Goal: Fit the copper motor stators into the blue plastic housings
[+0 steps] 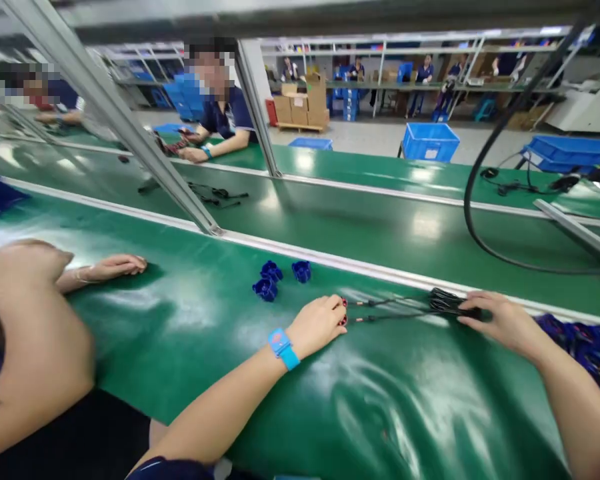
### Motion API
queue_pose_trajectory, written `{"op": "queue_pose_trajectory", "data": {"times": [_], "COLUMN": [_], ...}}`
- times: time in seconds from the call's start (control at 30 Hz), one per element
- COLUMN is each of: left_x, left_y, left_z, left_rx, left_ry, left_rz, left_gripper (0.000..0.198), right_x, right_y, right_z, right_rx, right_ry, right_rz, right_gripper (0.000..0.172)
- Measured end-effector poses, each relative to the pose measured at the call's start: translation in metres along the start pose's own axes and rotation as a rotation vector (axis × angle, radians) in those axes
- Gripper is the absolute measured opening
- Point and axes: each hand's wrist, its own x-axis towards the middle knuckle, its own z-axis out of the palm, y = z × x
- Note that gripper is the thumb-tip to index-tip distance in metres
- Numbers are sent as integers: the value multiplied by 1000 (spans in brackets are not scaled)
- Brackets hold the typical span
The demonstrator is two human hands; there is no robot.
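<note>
My left hand [321,327], with a blue strap on its wrist, is closed around two small red round parts [343,312] on the green table. Their far sides are hidden by my fingers. Two thin black leads [390,309] run from them to the right. They reach a coiled bundle of black cable [443,301], whose right end my right hand [500,319] grips between thumb and fingers. Beyond my left hand stand several dark blue plastic parts [265,289], apart from it.
A pile of blue parts [580,340] lies by my right forearm. A co-worker's arms [45,313] rest on the table at left. A white rail [330,260] edges the green belt [360,220] behind. Metal posts [180,200] and a hanging black cable [473,200] cross the view.
</note>
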Motion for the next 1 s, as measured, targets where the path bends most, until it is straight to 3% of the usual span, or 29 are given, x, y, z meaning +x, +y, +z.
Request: {"op": "queue_pose_trajectory", "data": {"times": [0.13,0.3,0.43,0.63,0.77,0.87,1.0], "left_x": [-21,-27,-27,-33,-39,-40,-34], "left_y": [-1,-10,-7,15,25,23,10], "left_z": [19,26,28,22,15,13,17], "left_rx": [-86,-127,-123,-98,-37,-33,-262], "left_ry": [53,141,172,216,205,177,130], "left_rz": [-19,-17,24,26,-37,-73,-18], "left_gripper": [16,14,13,8,17,12,7], "right_x": [-19,-25,-25,-38,-45,-45,-43], "right_y": [-18,-17,-18,-34,-44,-46,-38], "right_z": [13,15,6,-25,-44,-50,-41], "right_rx": [34,-1,-83,181,159,118,112], "right_ry": [23,18,18,-115,-161,-164,-222], "right_rz": [78,60,52,174,188,173,213], "right_gripper": [38,38,41,43,36,36,45]}}
